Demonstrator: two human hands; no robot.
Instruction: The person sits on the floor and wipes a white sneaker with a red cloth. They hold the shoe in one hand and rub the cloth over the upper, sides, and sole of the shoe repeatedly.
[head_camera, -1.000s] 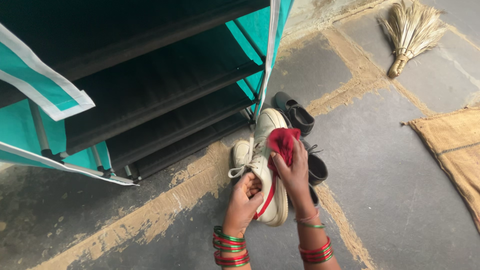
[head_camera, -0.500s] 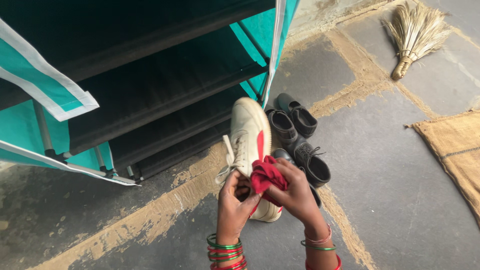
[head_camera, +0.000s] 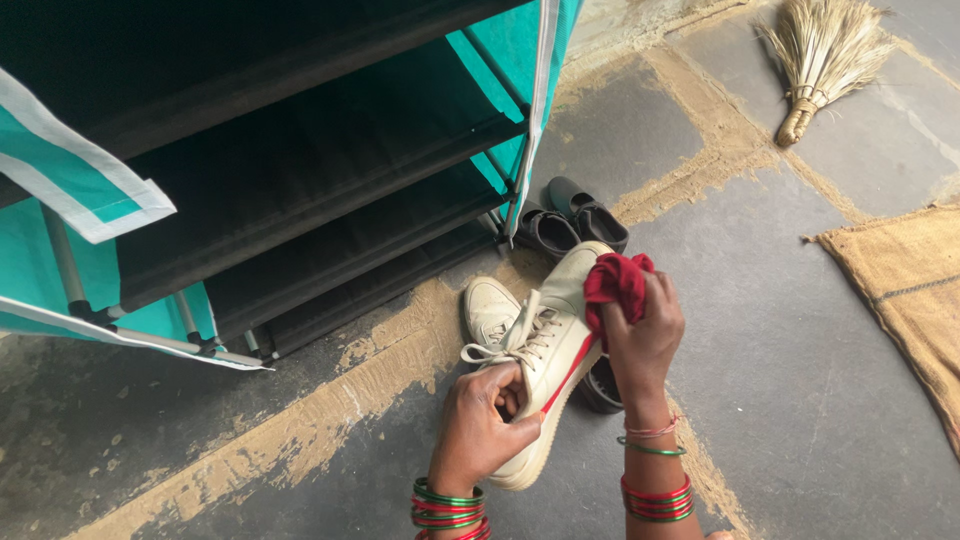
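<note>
Two hands share one cream sneaker (head_camera: 550, 350) in my head view, and I work across from the left. At the far left stands a teal fabric shoe rack (head_camera: 300, 190) with dark shelves, its white-edged flap (head_camera: 85, 175) hanging open. On the stone floor (head_camera: 790, 370) just in front of the rack's right post lies a second cream sneaker (head_camera: 490, 308), toe toward the rack.

My left hand (head_camera: 485, 415), with green and red bangles (head_camera: 447, 505) at the wrist, grips the lifted sneaker at its heel end; the fingers are curled shut into the opening, with the thumb along the outer side. The sneaker is held off the floor, tilted, toe pointing up and to the right, its red side stripe and loose white laces facing me.

My right hand (head_camera: 640, 335) pinches a bunched red cloth (head_camera: 615, 280) in closed fingers and presses it against the sneaker's toe. Behind the toe, by the rack's corner, lie black shoes (head_camera: 565, 220), and another dark shoe (head_camera: 600, 385) shows below the sneaker.

Farther right, a straw hand broom (head_camera: 820, 60) lies near the top edge, and a burlap sack (head_camera: 900, 290) lies flat at the right border.
</note>
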